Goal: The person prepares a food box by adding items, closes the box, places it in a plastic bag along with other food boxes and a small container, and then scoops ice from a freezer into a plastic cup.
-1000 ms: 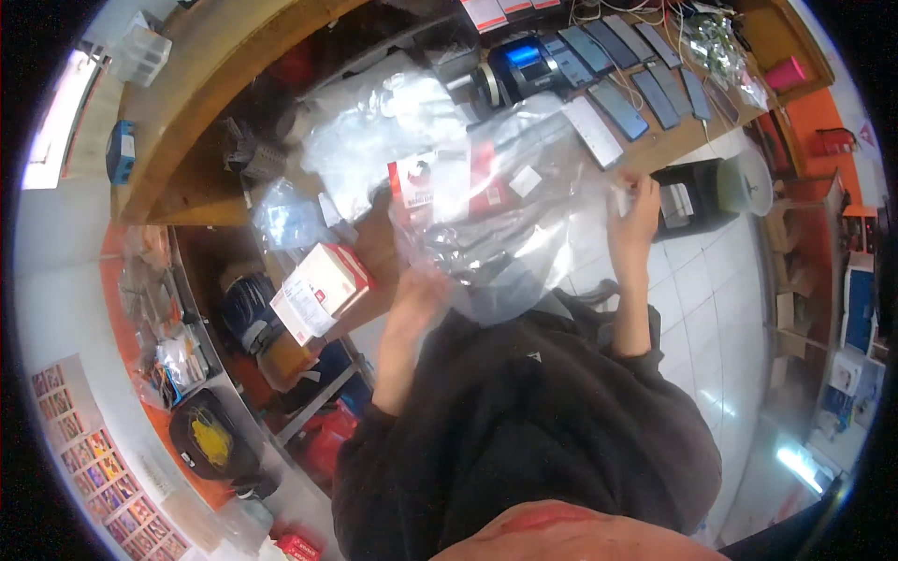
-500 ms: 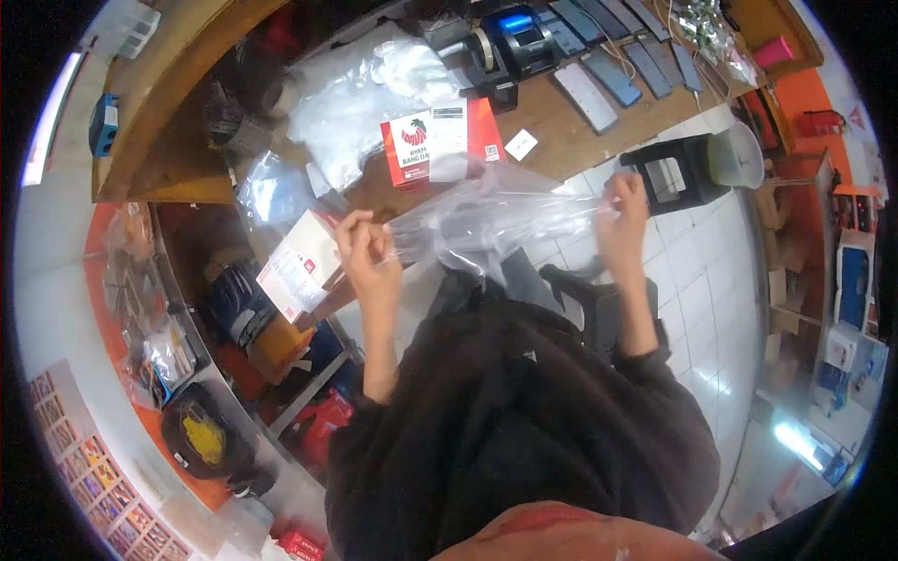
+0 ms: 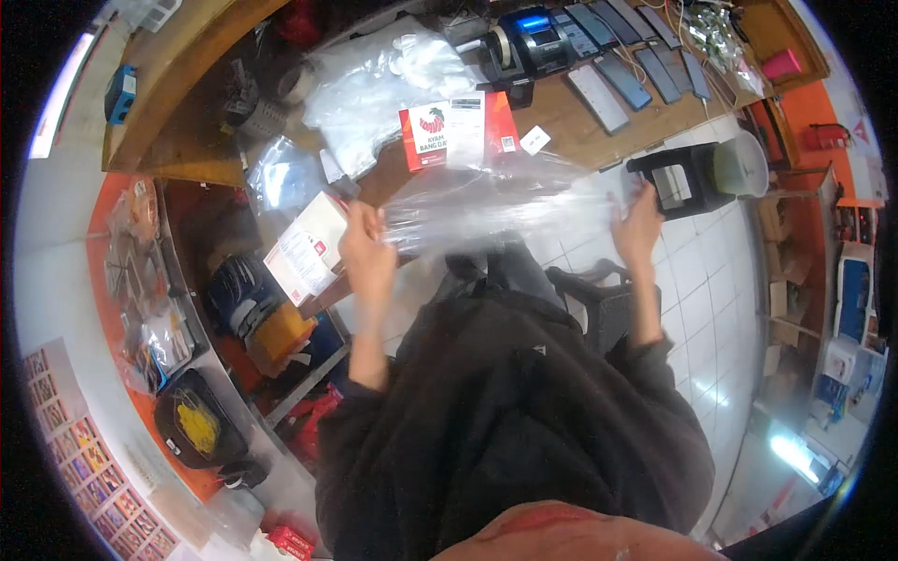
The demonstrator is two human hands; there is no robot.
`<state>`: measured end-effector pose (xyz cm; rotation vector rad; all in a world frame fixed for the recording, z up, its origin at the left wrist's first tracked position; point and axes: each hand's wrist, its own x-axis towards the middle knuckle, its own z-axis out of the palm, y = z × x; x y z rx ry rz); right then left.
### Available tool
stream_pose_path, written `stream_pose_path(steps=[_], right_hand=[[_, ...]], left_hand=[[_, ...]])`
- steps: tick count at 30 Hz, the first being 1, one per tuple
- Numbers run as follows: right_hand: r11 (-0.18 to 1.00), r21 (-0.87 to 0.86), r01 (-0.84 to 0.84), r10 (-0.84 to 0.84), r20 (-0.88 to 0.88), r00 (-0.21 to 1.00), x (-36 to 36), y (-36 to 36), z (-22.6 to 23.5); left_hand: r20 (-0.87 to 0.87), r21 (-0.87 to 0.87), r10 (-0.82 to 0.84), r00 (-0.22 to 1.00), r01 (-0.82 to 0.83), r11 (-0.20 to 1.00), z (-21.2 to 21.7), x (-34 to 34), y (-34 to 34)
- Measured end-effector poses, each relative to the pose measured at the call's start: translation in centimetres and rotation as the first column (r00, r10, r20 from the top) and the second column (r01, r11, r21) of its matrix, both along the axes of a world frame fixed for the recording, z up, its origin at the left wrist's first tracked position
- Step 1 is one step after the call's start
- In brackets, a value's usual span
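Between my two hands a clear plastic bag (image 3: 496,208) is stretched wide, blurred by motion. My left hand (image 3: 367,241) is closed on its left end, close to a white box (image 3: 301,245) with a paper label. At the bag's right end my right hand (image 3: 638,222) grips the edge with bent fingers. Just beyond the bag a red and white box (image 3: 426,136) lies on the wooden table, a printed paper slip on its top. A small white card (image 3: 534,140) lies beside that box.
A heap of clear plastic bags (image 3: 374,89) covers the table's far left. Several phones (image 3: 599,98) lie in rows at the far right, near a black label printer (image 3: 533,42). A black stand (image 3: 673,182) with a translucent tub (image 3: 744,164) is to the right. A black chair (image 3: 599,299) stands close by.
The bag has shifted and is now held flatter and wider between my hands. My right hand has moved slightly right and down. The surroundings have shifted a little with the head.
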<state>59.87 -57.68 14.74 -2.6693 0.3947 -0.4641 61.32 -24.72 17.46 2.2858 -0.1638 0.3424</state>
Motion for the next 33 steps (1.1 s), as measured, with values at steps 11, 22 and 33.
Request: stream_pose_path(steps=[11,22,33], right_hand=[[0.923,-0.293,-0.25,0.201,-0.186,0.962,3.6,5.1,7.1],[0.746,0.652,-0.135,0.61,-0.589,0.53,-7.7,1.0,-7.1],[-0.755,0.612,0.236,0.386,0.124,0.914,1.2,0.2,1.2]], left_hand=[[-0.259,0.353,0.237,0.936,-0.137,0.926,4.6,1.9,3.7],[-0.665,-0.017,-0.239,0.707,0.306,0.952,-5.1,-9.2,6.9],[-0.582,-0.793,-0.703,0.41,-0.096,0.601,1.0,-3.5,4.3]])
